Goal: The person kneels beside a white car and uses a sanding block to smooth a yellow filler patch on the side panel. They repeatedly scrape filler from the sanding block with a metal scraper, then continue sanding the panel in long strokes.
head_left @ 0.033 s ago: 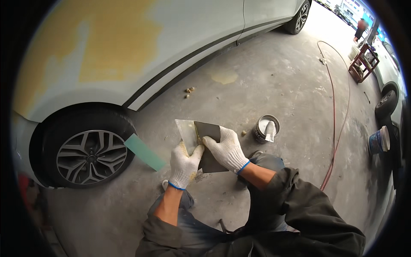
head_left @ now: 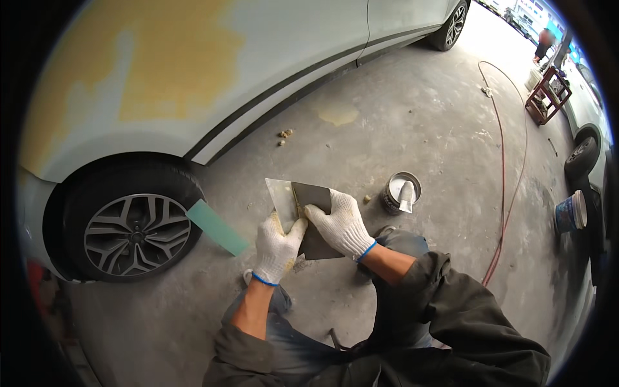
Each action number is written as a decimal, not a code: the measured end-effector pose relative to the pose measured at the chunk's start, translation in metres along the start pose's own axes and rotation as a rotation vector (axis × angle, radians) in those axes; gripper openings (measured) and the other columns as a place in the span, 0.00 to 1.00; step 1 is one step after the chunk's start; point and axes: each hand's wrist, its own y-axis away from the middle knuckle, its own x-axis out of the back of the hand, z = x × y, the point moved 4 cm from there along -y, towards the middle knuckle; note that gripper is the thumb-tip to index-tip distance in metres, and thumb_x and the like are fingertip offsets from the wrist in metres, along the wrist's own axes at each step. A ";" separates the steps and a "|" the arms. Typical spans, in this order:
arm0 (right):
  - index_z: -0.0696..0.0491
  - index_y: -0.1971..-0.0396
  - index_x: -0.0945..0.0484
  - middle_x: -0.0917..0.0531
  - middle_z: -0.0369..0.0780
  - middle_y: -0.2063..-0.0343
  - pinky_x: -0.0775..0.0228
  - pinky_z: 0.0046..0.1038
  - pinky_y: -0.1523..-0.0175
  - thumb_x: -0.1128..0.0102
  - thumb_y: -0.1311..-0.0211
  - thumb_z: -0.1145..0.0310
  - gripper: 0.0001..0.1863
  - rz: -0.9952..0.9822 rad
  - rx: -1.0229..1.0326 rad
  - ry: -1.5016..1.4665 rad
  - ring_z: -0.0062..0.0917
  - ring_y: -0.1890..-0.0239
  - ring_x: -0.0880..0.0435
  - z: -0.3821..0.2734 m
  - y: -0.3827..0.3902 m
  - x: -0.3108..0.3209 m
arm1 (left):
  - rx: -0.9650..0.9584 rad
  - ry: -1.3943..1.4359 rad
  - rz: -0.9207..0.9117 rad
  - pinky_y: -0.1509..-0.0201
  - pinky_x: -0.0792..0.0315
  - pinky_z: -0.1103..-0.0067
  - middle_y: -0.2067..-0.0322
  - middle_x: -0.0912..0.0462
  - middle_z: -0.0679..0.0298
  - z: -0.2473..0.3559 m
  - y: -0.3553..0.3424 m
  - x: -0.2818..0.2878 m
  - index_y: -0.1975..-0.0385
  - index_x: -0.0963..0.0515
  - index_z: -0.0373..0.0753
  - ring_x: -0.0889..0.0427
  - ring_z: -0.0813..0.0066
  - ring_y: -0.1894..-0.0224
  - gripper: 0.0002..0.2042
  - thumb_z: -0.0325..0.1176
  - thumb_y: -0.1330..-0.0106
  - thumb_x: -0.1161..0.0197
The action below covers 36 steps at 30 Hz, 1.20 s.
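Observation:
My left hand (head_left: pixel 278 245), in a white knit glove, is closed on a pale flat putty spreader (head_left: pixel 280 193) with yellowish smears. My right hand (head_left: pixel 343 226), gloved alike, grips a dark grey flat plate (head_left: pixel 312 193); whether it is a second spreader or a stiff sheet, I cannot tell. Their edges meet or overlap in front of me, along a yellowish line of paste. Both thumbs lie close together there. To the right on the floor stands an open round can (head_left: pixel 393 205) of whitish paste, a white tube (head_left: pixel 406 195) lying across its rim.
At left is a white car (head_left: pixel 296 39) with yellow filler patches and a black wheel (head_left: pixel 137 235). A green strip (head_left: pixel 218 229) lies by that tyre. Red hose (head_left: pixel 501 148), a red rack (head_left: pixel 547 97), a blue bucket (head_left: pixel 567 213) and another car (head_left: pixel 587 116) are on the right.

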 end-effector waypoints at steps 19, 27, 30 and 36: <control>0.61 0.58 0.18 0.14 0.39 0.68 0.24 0.26 0.59 0.35 0.43 0.69 0.15 -0.079 -0.310 -0.418 0.18 0.66 0.18 -0.003 -0.020 0.017 | -0.024 0.609 -0.024 0.47 0.27 0.80 0.53 0.20 0.60 -0.003 -0.005 0.007 0.48 0.25 0.32 0.20 0.74 0.52 0.18 0.20 0.39 0.40; 0.59 0.60 0.18 0.15 0.52 0.66 0.23 0.34 0.56 0.38 0.45 0.64 0.16 -0.023 -0.083 -0.033 0.42 0.60 0.13 -0.006 0.003 0.009 | -0.264 0.047 0.174 0.48 0.25 0.76 0.55 0.18 0.58 0.000 0.003 -0.008 0.48 0.23 0.31 0.18 0.70 0.53 0.16 0.22 0.37 0.37; 0.60 0.60 0.18 0.15 0.52 0.67 0.23 0.34 0.57 0.38 0.44 0.64 0.16 -0.039 -0.056 -0.021 0.42 0.61 0.13 -0.013 0.008 0.010 | -0.280 0.065 0.126 0.48 0.26 0.79 0.59 0.17 0.61 0.016 0.014 -0.005 0.49 0.24 0.29 0.18 0.74 0.55 0.14 0.20 0.34 0.40; 0.61 0.64 0.20 0.17 0.54 0.71 0.23 0.40 0.62 0.40 0.43 0.67 0.13 -0.184 0.069 0.114 0.50 0.66 0.16 -0.032 0.020 0.009 | -0.002 -0.028 -0.137 0.62 0.25 0.78 0.67 0.17 0.59 0.000 0.023 0.006 0.59 0.24 0.27 0.19 0.75 0.66 0.10 0.24 0.39 0.41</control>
